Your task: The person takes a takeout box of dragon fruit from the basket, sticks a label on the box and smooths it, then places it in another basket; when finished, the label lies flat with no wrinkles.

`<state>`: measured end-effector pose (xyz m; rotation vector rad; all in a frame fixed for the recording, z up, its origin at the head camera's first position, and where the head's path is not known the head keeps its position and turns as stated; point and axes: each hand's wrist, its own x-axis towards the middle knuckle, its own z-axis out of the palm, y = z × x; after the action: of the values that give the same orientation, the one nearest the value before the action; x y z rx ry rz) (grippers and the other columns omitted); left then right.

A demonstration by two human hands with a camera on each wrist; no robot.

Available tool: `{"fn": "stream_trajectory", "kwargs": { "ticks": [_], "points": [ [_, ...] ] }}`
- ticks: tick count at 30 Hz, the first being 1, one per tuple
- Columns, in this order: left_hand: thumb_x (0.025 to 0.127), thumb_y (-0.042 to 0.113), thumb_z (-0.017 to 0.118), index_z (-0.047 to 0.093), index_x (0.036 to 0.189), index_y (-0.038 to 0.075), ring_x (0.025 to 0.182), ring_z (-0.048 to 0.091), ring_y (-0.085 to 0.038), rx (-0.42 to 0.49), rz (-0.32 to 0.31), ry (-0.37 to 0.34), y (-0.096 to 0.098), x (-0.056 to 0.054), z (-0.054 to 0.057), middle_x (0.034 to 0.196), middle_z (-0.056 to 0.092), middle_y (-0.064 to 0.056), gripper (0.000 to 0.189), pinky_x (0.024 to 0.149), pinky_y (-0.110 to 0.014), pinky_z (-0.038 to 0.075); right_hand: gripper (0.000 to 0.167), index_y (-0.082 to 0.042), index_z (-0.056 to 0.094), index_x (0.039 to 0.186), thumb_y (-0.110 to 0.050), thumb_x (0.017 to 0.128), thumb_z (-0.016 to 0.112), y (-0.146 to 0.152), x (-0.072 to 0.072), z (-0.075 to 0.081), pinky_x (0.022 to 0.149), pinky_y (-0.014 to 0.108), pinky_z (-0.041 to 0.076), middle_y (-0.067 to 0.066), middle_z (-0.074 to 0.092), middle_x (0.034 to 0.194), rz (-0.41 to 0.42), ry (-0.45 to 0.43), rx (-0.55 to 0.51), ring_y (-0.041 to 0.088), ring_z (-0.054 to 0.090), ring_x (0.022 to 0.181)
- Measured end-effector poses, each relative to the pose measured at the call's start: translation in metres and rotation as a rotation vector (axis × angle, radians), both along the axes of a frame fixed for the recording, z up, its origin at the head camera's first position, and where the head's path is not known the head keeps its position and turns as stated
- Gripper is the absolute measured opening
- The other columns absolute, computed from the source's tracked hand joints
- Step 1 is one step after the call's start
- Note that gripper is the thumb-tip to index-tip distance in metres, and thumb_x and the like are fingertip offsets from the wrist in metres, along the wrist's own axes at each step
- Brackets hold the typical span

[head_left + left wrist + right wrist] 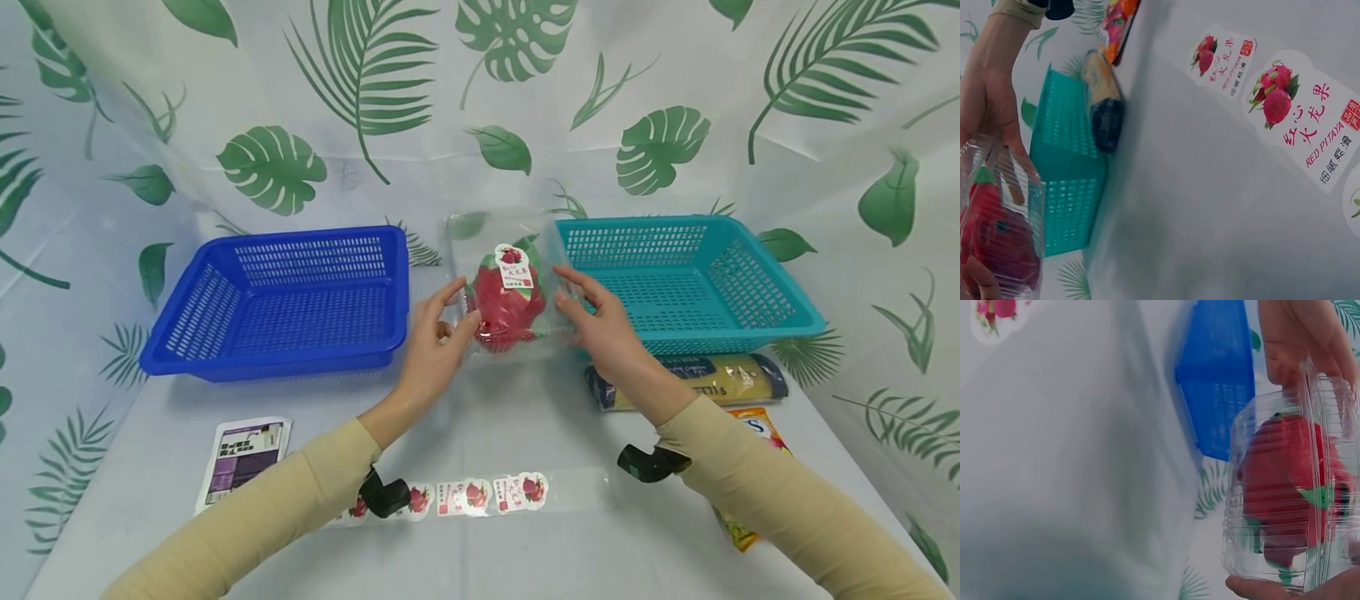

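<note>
A lidded clear plastic clamshell box (487,237) is held up between both hands over the far part of the table. Through its ribbed walls show red dragon fruit (1275,481) with green tips. A white dragon fruit sticker (515,268) sits on the lid. My left hand (438,342) grips the box's left side, thumb toward me. At the opposite side, my right hand (603,325) holds the edge between thumb and fingers. Closer to me lies a clear strip of dragon fruit stickers (465,497), partly hidden by the left wrist's black camera mount.
A blue basket (322,360) stands at left, a teal basket (750,333) at right. In front of the teal one lies a spaghetti pack (720,379). An orange packet (761,425) is partly under the right sleeve. A purple-and-white packet (247,450) lies near the left forearm.
</note>
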<state>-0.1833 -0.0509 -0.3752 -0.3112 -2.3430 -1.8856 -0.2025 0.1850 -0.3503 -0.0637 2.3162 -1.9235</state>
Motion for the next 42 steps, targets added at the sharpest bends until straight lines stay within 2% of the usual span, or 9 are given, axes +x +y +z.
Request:
{"fn": "stream_trajectory", "kwargs": {
  "ticks": [4, 9, 14, 18, 22, 27, 31, 35, 42],
  "points": [
    [0.101, 0.027, 0.055, 0.04, 0.149, 0.028, 0.076, 0.055, -0.022, 0.04, -0.076, 0.048, 0.002, 0.0, 0.001, 0.139, 0.038, -0.008, 0.05, 0.058, -0.026, 0.046, 0.05, -0.033, 0.032, 0.153, -0.033, 0.105, 0.044, 0.007, -0.001, 0.008, 0.105, 0.051, 0.04, 0.009, 0.012, 0.159, -0.021, 0.001, -0.046, 0.027, 0.034, 0.14],
    [0.101, 0.019, 0.054, 0.04, 0.147, 0.018, 0.093, 0.06, -0.022, 0.006, -0.115, 0.205, 0.009, 0.008, -0.003, 0.134, 0.039, -0.014, 0.048, 0.07, -0.03, 0.05, 0.048, -0.036, 0.034, 0.151, -0.034, 0.104, 0.044, 0.015, -0.008, 0.025, 0.106, 0.054, 0.038, 0.009, 0.033, 0.138, -0.095, 0.037, -0.092, 0.031, 0.035, 0.138],
    [0.1, 0.015, 0.055, 0.05, 0.129, 0.009, 0.092, 0.059, -0.016, -0.049, -0.136, 0.283, 0.02, 0.014, -0.013, 0.123, 0.047, -0.009, 0.03, 0.071, -0.03, 0.05, 0.048, -0.038, 0.037, 0.15, -0.035, 0.102, 0.047, 0.023, -0.017, 0.045, 0.104, 0.055, 0.039, 0.003, 0.041, 0.116, -0.19, 0.099, -0.115, 0.027, 0.042, 0.127],
    [0.101, 0.017, 0.054, 0.056, 0.119, 0.008, 0.096, 0.06, -0.016, -0.115, -0.228, 0.222, 0.034, 0.011, -0.02, 0.118, 0.055, -0.006, 0.021, 0.075, -0.03, 0.051, 0.048, -0.037, 0.038, 0.149, -0.034, 0.102, 0.049, 0.027, -0.02, 0.059, 0.104, 0.054, 0.04, 0.005, 0.042, 0.117, -0.228, 0.128, -0.161, 0.021, 0.045, 0.118],
    [0.102, 0.025, 0.054, 0.056, 0.13, 0.01, 0.101, 0.06, -0.016, -0.175, -0.3, 0.076, 0.053, -0.001, -0.024, 0.125, 0.057, -0.005, 0.032, 0.081, -0.027, 0.052, 0.047, -0.036, 0.04, 0.148, -0.034, 0.102, 0.049, 0.026, -0.021, 0.066, 0.105, 0.054, 0.039, 0.004, 0.042, 0.118, -0.243, 0.142, -0.177, 0.02, 0.045, 0.116],
    [0.101, 0.03, 0.055, 0.052, 0.14, 0.015, 0.104, 0.059, -0.019, -0.234, -0.271, 0.007, 0.077, -0.03, -0.025, 0.14, 0.048, -0.008, 0.043, 0.081, -0.027, 0.052, 0.047, -0.038, 0.042, 0.147, -0.037, 0.101, 0.05, 0.022, -0.019, 0.065, 0.101, 0.049, 0.045, 0.005, 0.044, 0.115, -0.247, 0.142, -0.127, 0.02, 0.046, 0.113],
    [0.1, 0.035, 0.055, 0.049, 0.144, 0.019, 0.105, 0.058, -0.02, -0.28, -0.284, -0.025, 0.095, -0.05, -0.025, 0.139, 0.047, -0.011, 0.047, 0.082, -0.029, 0.052, 0.047, -0.038, 0.041, 0.147, -0.036, 0.101, 0.049, 0.019, -0.018, 0.062, 0.098, 0.046, 0.048, 0.006, 0.044, 0.114, -0.24, 0.158, -0.114, 0.02, 0.047, 0.111],
    [0.1, 0.039, 0.055, 0.05, 0.143, 0.018, 0.11, 0.055, -0.021, -0.309, -0.316, -0.063, 0.11, -0.062, -0.026, 0.134, 0.05, -0.014, 0.049, 0.085, -0.029, 0.05, 0.047, -0.035, 0.04, 0.148, -0.035, 0.102, 0.048, 0.02, -0.017, 0.06, 0.101, 0.053, 0.044, 0.004, 0.043, 0.114, -0.24, 0.174, -0.131, 0.021, 0.046, 0.114],
    [0.097, 0.038, 0.061, 0.055, 0.14, 0.019, 0.095, 0.056, -0.019, -0.286, -0.266, -0.089, 0.122, -0.071, -0.034, 0.137, 0.046, -0.012, 0.048, 0.077, -0.027, 0.05, 0.048, -0.035, 0.039, 0.149, -0.034, 0.102, 0.048, 0.027, -0.015, 0.06, 0.103, 0.056, 0.04, 0.003, 0.043, 0.118, -0.24, 0.168, -0.141, 0.022, 0.046, 0.114]
  ]
}}
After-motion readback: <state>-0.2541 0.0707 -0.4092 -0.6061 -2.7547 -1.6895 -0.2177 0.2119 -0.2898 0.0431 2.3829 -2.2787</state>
